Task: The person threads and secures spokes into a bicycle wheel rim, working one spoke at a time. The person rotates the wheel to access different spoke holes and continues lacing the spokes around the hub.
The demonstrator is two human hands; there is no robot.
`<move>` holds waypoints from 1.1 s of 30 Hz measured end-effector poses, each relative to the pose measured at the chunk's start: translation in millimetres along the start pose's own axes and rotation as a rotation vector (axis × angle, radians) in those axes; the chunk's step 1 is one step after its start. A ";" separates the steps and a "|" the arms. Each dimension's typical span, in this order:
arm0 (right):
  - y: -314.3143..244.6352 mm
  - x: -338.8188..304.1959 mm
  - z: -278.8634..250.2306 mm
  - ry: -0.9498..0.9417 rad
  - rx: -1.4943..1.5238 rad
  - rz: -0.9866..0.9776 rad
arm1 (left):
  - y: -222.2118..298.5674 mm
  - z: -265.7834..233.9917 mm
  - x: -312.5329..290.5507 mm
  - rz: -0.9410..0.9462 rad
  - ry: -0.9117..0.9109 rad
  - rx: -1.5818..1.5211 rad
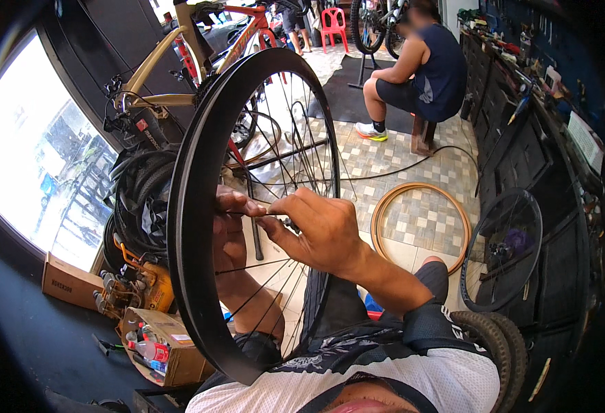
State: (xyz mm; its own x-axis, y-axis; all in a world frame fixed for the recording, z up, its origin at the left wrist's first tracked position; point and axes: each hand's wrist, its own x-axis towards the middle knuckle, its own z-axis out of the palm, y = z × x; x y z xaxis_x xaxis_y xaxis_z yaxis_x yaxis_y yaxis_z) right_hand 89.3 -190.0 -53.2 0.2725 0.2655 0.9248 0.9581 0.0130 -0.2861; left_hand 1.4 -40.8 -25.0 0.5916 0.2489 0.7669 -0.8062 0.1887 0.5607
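A bicycle wheel with a deep black rim [191, 227] stands upright in front of me, its thin black spokes [280, 272] running across to the hub. My right hand [320, 230] comes in from the right, thumb and forefinger pinched on a spoke inside the rim. Facing it, my left hand [228, 220] reaches in close to the rim's inner side; its fingertips are closed on the same spoke, nearly meeting my right fingertips. The rim partly covers my left hand, and my right hand hides most of the hub.
A tan tyre [379, 224] lies on the tiled floor, with another black wheel [469, 275] leaning on dark cabinets at right. Bottles fill a cardboard box [187, 361] at lower left, near a yellow compressor [158, 292]. Farther off, a person [443, 69] sits on a stool.
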 end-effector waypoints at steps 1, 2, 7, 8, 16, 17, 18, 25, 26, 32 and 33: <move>-0.2 -0.1 0.0 0.000 0.000 0.004 | -1.8 2.8 -1.3 0.009 0.024 0.005; -0.2 0.1 0.3 -0.001 -0.001 0.006 | -2.8 4.1 -1.9 0.021 0.049 0.008; -0.2 -1.2 3.0 0.015 0.007 0.001 | -0.1 6.9 1.6 0.061 0.006 0.048; -0.3 -1.7 4.1 0.020 0.011 -0.003 | -0.1 7.5 1.1 0.074 0.000 0.064; -2.3 1.1 2.6 0.027 0.002 -0.002 | -2.0 13.2 2.5 0.067 0.013 -0.002; -2.8 1.6 2.2 0.031 0.005 -0.001 | -1.5 14.7 2.1 0.072 0.030 0.006; -2.5 1.0 2.6 0.030 0.000 -0.006 | -0.7 14.8 2.1 0.075 0.032 0.026; -4.1 1.2 6.2 0.072 -0.157 -0.090 | 2.8 18.4 4.7 0.081 0.027 0.056; -4.9 1.0 7.4 0.075 -0.174 -0.106 | 3.3 17.4 4.2 0.067 0.026 0.051; -7.9 -5.3 13.3 0.038 -0.143 -0.135 | 4.9 12.4 6.3 0.046 0.032 0.092; -6.2 -6.0 13.1 0.046 -0.127 -0.128 | 4.8 11.8 6.8 0.044 0.038 0.095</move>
State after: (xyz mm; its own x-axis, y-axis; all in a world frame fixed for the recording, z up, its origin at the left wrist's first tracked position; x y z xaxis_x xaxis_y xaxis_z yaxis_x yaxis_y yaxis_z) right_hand 80.6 -179.1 -60.3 0.1485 0.2249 0.9630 0.9878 -0.0788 -0.1339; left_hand 1.5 -49.4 -13.3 0.5536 0.2915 0.7801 -0.8274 0.0863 0.5549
